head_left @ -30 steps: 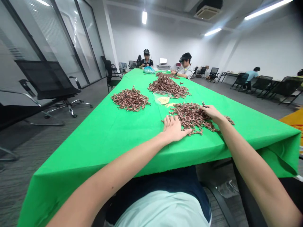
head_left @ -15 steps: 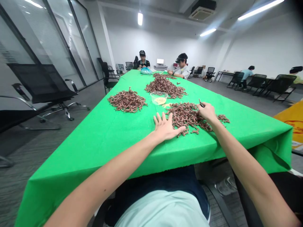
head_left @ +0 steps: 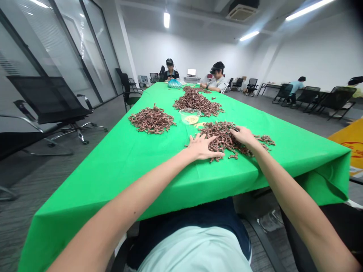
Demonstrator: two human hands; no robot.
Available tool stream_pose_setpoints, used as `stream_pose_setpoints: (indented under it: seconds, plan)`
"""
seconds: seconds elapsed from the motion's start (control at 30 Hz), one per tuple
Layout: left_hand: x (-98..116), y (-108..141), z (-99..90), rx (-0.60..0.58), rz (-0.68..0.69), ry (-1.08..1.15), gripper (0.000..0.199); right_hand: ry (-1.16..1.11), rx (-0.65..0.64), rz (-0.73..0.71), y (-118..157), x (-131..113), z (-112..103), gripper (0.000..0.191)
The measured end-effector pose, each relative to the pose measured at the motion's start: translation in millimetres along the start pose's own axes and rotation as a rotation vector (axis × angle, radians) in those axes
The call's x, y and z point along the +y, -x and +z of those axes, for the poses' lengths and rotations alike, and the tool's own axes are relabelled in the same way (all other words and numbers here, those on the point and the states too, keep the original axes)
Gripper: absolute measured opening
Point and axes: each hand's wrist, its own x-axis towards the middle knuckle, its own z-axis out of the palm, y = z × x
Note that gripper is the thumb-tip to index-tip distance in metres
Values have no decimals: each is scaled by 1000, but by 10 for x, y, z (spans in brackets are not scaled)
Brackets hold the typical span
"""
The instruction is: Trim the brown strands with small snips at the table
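Observation:
The near pile of small brown, knobbly, dried-looking pieces [head_left: 222, 133] lies on the green tablecloth in front of me. On its left edge rests my left hand [head_left: 200, 146], open, fingers spread and touching the pieces. My right hand [head_left: 243, 136] is closed at the pile's right side around a small dark tool [head_left: 235, 129]; only a bit of it shows, so its kind is unclear. Just beyond the pile stands a clear plastic bowl [head_left: 185, 113] with pale small bits in it. More pale bits [head_left: 200, 124] lie on the cloth beside the bowl.
A second brown pile [head_left: 152, 120] sits at the left and a larger one [head_left: 197, 102] behind the bowl. Farther back are a blue plastic bag [head_left: 174, 83] and two seated people. An office chair [head_left: 51, 100] stands left of the table [head_left: 113, 170]; a yellow bag [head_left: 350, 141] is at the right.
My right hand has moved left and down into the pile with the dark tool. My left hand has shifted slightly right, its fingers now on the pieces.

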Motion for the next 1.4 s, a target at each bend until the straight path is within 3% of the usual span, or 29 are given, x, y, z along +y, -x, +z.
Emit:
stream_pose_setpoints:
  seconds: [0.2,0.37,0.47,0.6,0.7,0.8,0.87,0.97,1.03,1.2,1.4]
  plan:
    - [-161,175,-84,-36,46,1,105,-7,-55,10,131,-135,-27,51]
    - [-279,415,-232,-84,29,8,106,-41,-30,88,207,-240,-53,45]
    - [-332,555,-282,-92,15,12,106,-71,103,104,286,-349,-83,40]
    - [-376,689,-291,-93,0,10,105,-206,337,-67,433,-606,-119,33]
    - [-411,739,-329,-93,2,5,103,-335,367,-205,532,-879,-115,29]
    - [-492,757,-485,-135,17,19,97,-457,338,-355,608,-1180,-83,26]
    - [-592,764,-648,-123,67,72,89,-509,287,-377,664,-1377,-57,28]
    - [-800,792,-876,72,77,137,78,-608,179,-397,770,-1643,-25,31]
    - [-945,835,-956,131,38,133,73,-642,136,-462,840,-1786,-4,31]
    - [-1166,990,-913,150,65,118,45,-585,92,-519,900,-1930,112,37]
    - [-1242,1012,-794,96,115,11,40,-693,6,-528,845,-1753,297,42]
